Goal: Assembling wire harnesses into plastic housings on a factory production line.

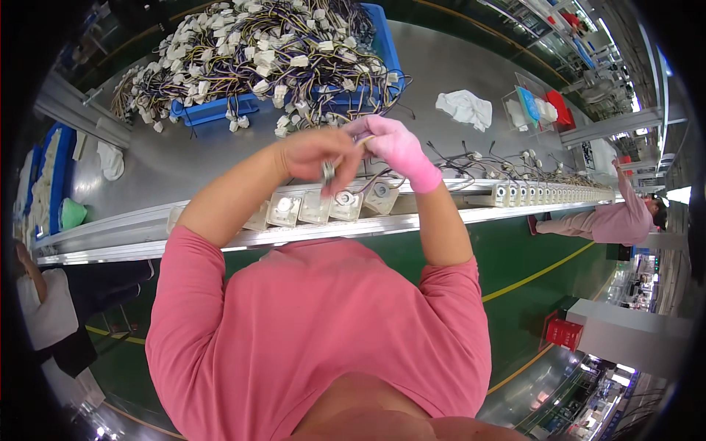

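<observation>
My right hand (pixel 401 153), in a pink glove, is closed on a wire harness (pixel 367 140); a pale, yellowish stretch of it shows at the fingertips. Close beside it, my bare left hand (pixel 318 156) is bent and partly blurred. A small grey, metallic-looking part (pixel 328 171) shows at its fingers, too smeared to name. Below both hands, several clear plastic housings with round openings stand in a row along a metal rail; one housing (pixel 346 206) lies just under my left fingers. Dark wires run down from my right hand toward an end housing (pixel 381 197).
A blue bin (pixel 384 40) overflows with wire harnesses (pixel 272 55) bearing white connectors. More housings (pixel 544 194) line the rail at right, with loose wires behind. A white cloth (pixel 465 109) lies on the grey table (pixel 423 66). Another person (pixel 618 209) stands farther right.
</observation>
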`<control>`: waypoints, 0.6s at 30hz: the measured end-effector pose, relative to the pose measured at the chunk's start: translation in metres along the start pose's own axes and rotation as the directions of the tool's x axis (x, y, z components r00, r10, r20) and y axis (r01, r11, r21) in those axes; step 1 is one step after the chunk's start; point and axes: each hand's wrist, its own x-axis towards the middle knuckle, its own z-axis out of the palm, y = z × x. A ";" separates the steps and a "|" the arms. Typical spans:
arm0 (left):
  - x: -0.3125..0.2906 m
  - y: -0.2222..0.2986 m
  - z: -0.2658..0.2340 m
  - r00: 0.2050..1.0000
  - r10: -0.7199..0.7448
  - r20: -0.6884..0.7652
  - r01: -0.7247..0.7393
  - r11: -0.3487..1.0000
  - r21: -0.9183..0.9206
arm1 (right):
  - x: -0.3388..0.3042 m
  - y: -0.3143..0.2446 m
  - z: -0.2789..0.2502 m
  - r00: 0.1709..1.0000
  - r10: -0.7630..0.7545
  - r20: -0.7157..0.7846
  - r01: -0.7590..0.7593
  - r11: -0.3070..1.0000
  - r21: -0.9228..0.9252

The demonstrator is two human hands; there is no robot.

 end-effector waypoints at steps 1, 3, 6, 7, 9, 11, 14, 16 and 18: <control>-0.004 -0.004 0.008 0.989 -0.113 0.091 0.107 0.992 0.071 | 0.005 0.005 -0.004 0.986 -0.060 -0.156 0.005 0.943 -0.334; -0.009 -0.005 0.033 0.979 -0.183 0.092 0.169 0.975 0.146 | 0.012 0.020 -0.018 0.906 -0.156 -0.392 -0.183 0.692 -0.698; -0.032 -0.008 0.027 0.978 0.102 -0.182 -0.128 0.982 -0.138 | 0.008 0.030 -0.039 0.888 0.066 -0.455 -0.393 0.621 -0.678; -0.031 -0.011 0.019 0.953 0.186 -0.240 -0.242 0.942 -0.232 | 0.003 0.030 -0.037 0.924 0.028 -0.382 -0.314 0.625 -0.715; -0.036 -0.022 -0.006 0.899 0.315 -0.305 -0.403 0.869 -0.288 | -0.007 0.017 -0.014 0.941 -0.183 -0.285 -0.106 0.640 -0.761; -0.020 -0.030 0.008 0.785 0.269 -0.558 -0.435 0.881 -0.188 | -0.013 -0.008 0.020 0.813 -0.486 -0.322 -0.078 0.457 -0.886; -0.011 -0.048 0.013 0.583 0.240 -0.776 -0.498 0.861 -0.108 | -0.014 -0.011 0.065 0.802 -0.550 -0.233 0.175 0.589 -0.789; -0.004 -0.047 0.021 0.614 0.234 -0.754 -0.476 0.872 -0.117 | -0.012 0.000 0.086 0.819 -0.513 -0.255 0.031 0.484 -0.874; 0.000 -0.052 0.023 0.602 0.244 -0.760 -0.527 0.837 -0.149 | -0.008 0.010 0.089 0.797 -0.549 -0.252 0.022 0.444 -0.896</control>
